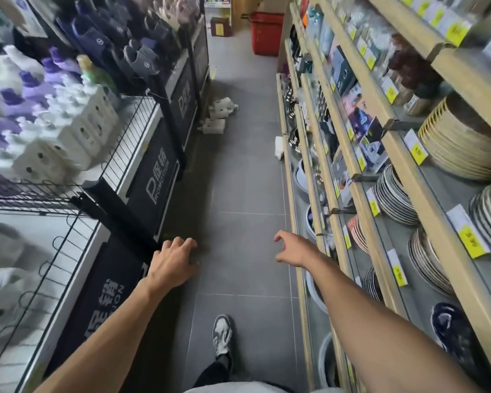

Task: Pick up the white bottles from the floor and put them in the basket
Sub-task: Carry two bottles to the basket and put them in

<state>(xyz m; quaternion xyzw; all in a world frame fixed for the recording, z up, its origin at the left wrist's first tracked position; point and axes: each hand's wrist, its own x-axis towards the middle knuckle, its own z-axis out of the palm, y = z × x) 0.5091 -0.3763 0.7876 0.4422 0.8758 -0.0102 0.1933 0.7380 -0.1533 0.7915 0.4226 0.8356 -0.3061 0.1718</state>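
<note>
White bottles (220, 114) lie near PROMOTION panels (156, 177); left hand (172, 260) and right hand (291, 249) empty, relaxed

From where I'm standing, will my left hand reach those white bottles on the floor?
Probably not yet. The white bottles lie far up the aisle beside a promotion stand, well beyond your open left hand. The floor between looks free, so walking closer should do.
</note>
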